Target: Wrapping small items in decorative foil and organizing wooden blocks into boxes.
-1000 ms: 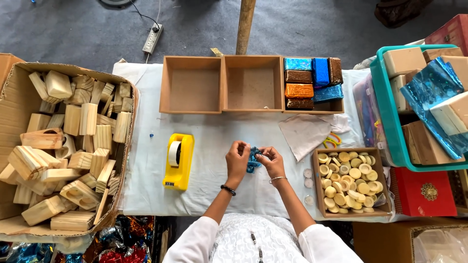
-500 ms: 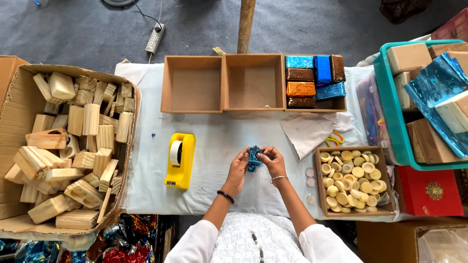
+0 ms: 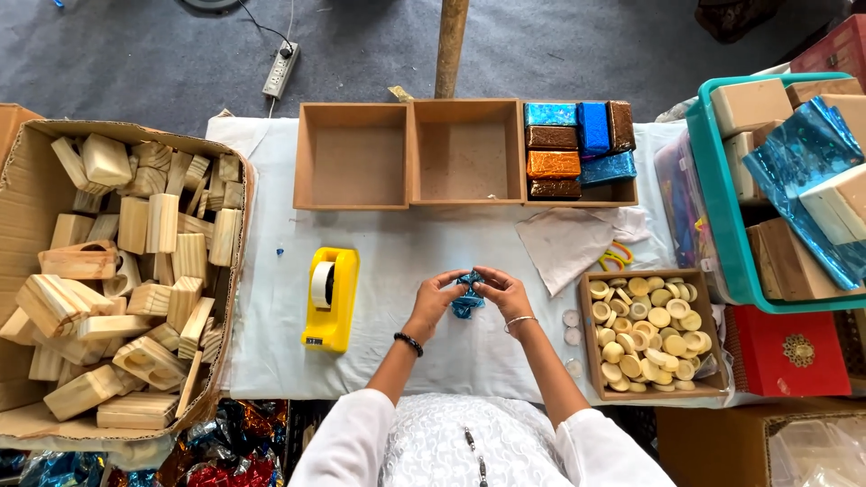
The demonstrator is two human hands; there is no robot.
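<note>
Head view: over the white-clothed worktop (image 3: 397, 243), the left hand (image 3: 431, 298) and the right hand (image 3: 505, 293) meet around a small crumpled piece of shiny blue foil wrap (image 3: 468, 294). The fingers of both hands pinch its upper edges, so it sits between them just above the cloth at the middle of the worktop. Just left of the left hand stands a yellow tape dispenser with a white roll (image 3: 330, 298). To the right of the right hand is a shallow wooden tray of pale round discs (image 3: 651, 334). Farther back lies a three-compartment wooden box (image 3: 410, 153), its right compartment holding foil-wrapped blocks in blue, brown and orange (image 3: 577, 149). A cardboard box of pale wooden blocks (image 3: 117, 271) sits at the far left.
</note>
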